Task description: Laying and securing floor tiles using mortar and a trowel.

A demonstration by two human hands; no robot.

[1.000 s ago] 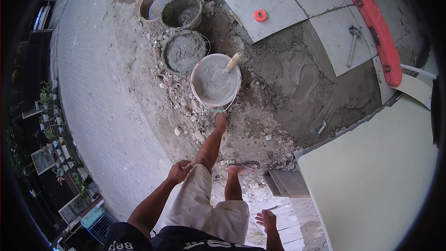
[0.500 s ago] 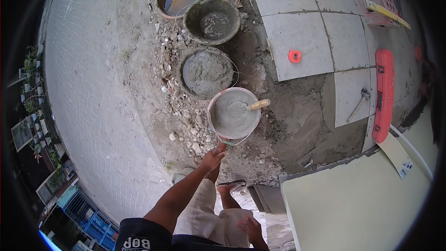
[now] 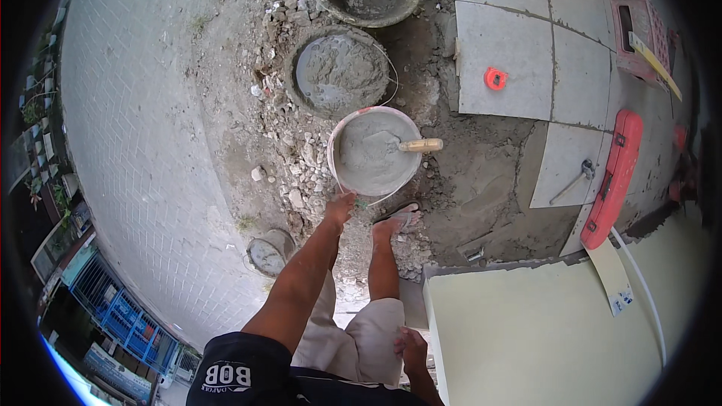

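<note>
A round bucket [image 3: 359, 168] of wet grey mortar stands on the rubble in front of me. A trowel [image 3: 421, 146] rests in it, its blade in the mortar and its wooden handle over the right rim. My left hand [image 3: 340, 210] reaches to the near rim, its fingers closed at the wire handle beside a green grip. My right hand [image 3: 411, 349] hangs by my right thigh with curled fingers, and nothing shows in it. Just beyond stands a tub [image 3: 292, 89] heaped with mortar, and past it a dark tub [image 3: 325, 1] with a little mortar in its bottom.
Large tiles [image 3: 504, 49] lie at the right, bearing a red tape measure [image 3: 495, 79], a hammer [image 3: 575, 183] and a long red case [image 3: 613, 180]. A pink crate [image 3: 639, 37] stands beyond. A small bucket [image 3: 271, 252] sits left of my legs; a pale ledge [image 3: 556, 323] is at lower right.
My view has shifted, and my right foot now shows nearer the mortar bucket. My left hand is closer to the bucket's rim. The small bucket on the left has come into full view.
</note>
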